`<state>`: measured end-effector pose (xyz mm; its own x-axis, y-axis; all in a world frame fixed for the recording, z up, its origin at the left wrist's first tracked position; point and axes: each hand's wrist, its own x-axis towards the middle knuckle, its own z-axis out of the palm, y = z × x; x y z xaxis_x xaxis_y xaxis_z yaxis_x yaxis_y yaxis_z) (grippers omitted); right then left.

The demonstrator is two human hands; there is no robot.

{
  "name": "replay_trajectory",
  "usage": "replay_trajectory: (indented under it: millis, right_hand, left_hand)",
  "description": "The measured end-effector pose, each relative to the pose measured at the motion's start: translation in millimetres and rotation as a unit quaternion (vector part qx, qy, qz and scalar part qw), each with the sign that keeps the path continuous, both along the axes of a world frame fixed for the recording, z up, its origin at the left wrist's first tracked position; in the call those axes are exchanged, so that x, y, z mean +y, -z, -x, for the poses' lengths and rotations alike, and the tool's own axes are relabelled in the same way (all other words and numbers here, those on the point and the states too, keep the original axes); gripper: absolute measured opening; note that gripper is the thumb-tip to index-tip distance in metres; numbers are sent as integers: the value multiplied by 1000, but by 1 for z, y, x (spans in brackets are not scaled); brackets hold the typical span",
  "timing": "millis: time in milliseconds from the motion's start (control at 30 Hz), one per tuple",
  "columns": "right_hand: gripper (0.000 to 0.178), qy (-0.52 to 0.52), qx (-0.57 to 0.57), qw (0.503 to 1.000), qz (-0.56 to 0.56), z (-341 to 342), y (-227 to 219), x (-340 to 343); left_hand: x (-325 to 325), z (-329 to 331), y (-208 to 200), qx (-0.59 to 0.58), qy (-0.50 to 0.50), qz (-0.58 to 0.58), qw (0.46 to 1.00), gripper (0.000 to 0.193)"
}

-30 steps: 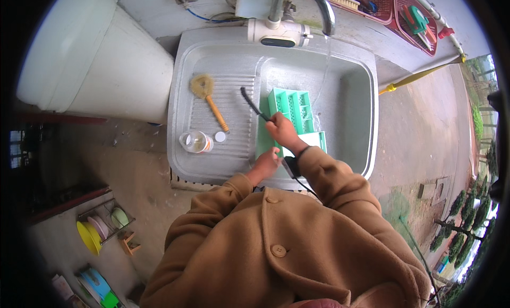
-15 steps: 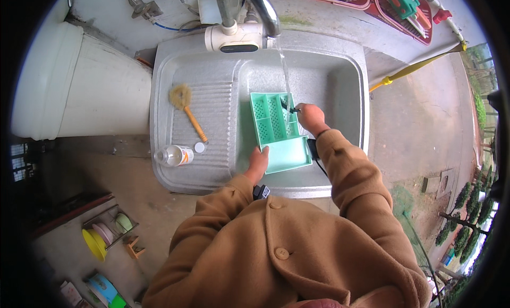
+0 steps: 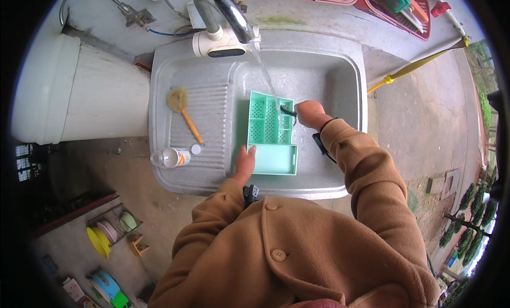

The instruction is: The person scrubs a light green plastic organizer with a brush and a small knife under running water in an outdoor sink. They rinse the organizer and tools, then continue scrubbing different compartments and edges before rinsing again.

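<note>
In the sink (image 3: pixel 329 79) lies a mint-green compartment box (image 3: pixel 272 159), with perforated cells at its far end and a plain flat section nearer me. My left hand (image 3: pixel 245 163) grips its left side wall, thumb over the edge. At the right of the cells, my right hand (image 3: pixel 310 113) is closed round a slim dark tool (image 3: pixel 288 111); its kind is hard to make out. The tool's end reaches into a right-hand compartment. Water (image 3: pixel 267 69) runs from the chrome faucet (image 3: pixel 226 16) onto the cells near that tool.
On the ribbed drainboard at left lie a round-headed brush (image 3: pixel 190 126) with a wooden handle, a clear bottle (image 3: pixel 170 157) on its side and a white cap (image 3: pixel 196 149). A big white bucket (image 3: pixel 106 93) stands left of the sink. Pink baskets (image 3: pixel 396 13) sit behind.
The compartment box has turned slightly and now lies straighter. My left hand stays on its side, while my right hand has shifted a little away from the cells with the dark tool.
</note>
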<state>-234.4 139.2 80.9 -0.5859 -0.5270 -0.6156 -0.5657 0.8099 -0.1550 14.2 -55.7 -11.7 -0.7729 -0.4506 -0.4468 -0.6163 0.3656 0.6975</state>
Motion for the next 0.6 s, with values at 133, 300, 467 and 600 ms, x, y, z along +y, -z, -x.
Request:
replay_trajectory:
  millis: [133, 300, 467, 600]
  right_hand:
    - [19, -8, 86, 996, -5, 4, -10, -3]
    - [22, -53, 46, 997, 14, 6, -18, 0]
    - [17, -62, 95, 993, -36, 5, -14, -2]
    - [19, -107, 118, 987, 10, 9, -7, -3]
  left_hand:
    - [-4, 1, -11, -23, 15, 33, 999, 46]
    - [-7, 6, -11, -13, 6, 27, 1000, 47]
    - [-12, 5, -7, -8, 27, 36, 999, 47]
    - [-15, 6, -3, -23, 37, 41, 998, 48]
